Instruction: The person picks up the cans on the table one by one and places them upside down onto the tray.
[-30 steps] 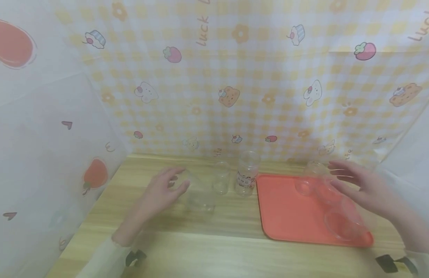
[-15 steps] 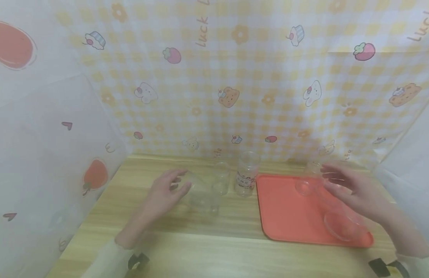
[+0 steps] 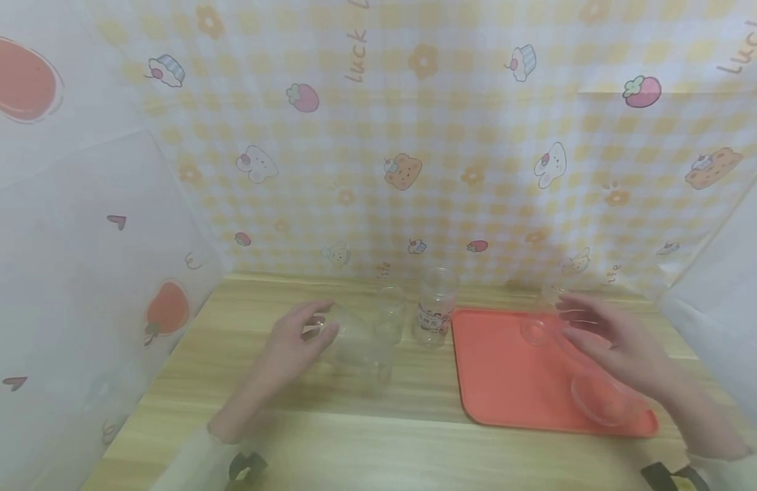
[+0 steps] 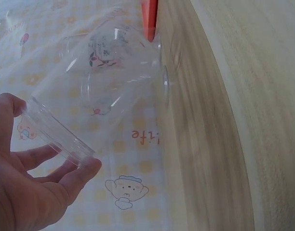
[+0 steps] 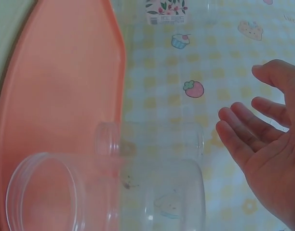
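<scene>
Left grip [image 3: 297,337] pinching clear jar [image 3: 360,349] by its rim, jar tilted over table [image 3: 366,447], far end swung rightward since earlier frame, right grip [image 3: 612,341] loosely spread, shifted leftward, near red tray [image 3: 501,382].

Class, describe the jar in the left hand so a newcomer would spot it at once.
Find the red tray. Left of it, past the labelled jar and the slim jar, the left hand grips a clear jar. It is tilted, whereas those two stand upright.

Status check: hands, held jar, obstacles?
Left hand holding tilted clear jar. Right hand empty. Labelled jar, possibly in the way, stands by red tray.
</scene>
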Demonstrator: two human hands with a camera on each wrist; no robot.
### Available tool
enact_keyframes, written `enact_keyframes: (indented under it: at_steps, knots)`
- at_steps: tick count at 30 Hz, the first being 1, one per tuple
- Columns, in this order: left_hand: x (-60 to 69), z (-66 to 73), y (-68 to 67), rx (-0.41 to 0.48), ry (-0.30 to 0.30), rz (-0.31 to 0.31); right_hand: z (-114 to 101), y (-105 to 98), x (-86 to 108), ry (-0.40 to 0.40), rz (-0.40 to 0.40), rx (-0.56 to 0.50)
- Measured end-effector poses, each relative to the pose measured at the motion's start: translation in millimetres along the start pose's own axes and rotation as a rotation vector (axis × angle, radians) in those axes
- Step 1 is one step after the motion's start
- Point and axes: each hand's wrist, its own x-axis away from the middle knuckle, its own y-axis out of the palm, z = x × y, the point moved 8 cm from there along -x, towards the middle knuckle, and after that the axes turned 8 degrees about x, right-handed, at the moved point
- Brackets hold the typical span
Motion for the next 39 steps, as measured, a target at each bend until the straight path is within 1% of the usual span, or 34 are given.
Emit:
enact_keyframes:
  at_steps: [6,11,18,21,25,28,31,35,39]
  knots:
    - [0.1,-2.6,3.2,0.051,-0.011,0.008,3,4,1.2,0.016,0.007,-0.006]
    - [0.6,-2.7,6.5,0.083,-0.007,0.010,3,10,1.2,-0.007,0.005,-0.023]
    - [0.0,-7.4,8.6,0.128,-0.028,0.036,-2,19,-2.9,-0.026,-0.017,-0.073]
    - [-0.8,-8.9,11.3,0.150,-0.037,0.038,-2,21,-3.6,-0.017,-0.010,-0.067]
    - [-1.0,-7.1,14.5,0.166,-0.051,0.045,-3,22,-4.3,0.004,-0.004,-0.064]
    - [-1.3,-5.2,15.7,0.170,-0.057,0.056,-4,23,-5.5,0.015,-0.006,-0.082]
    - [-2.2,-6.2,17.0,0.184,-0.062,0.064,-4,24,-6.7,0.029,-0.005,-0.094]
    - [-4.2,-6.8,18.9,0.217,-0.051,0.076,-4,27,-7.4,0.036,0.000,-0.106]
    - [-4.7,-7.2,22.0,0.242,-0.047,0.079,-5,30,-7.5,0.023,0.026,-0.104]
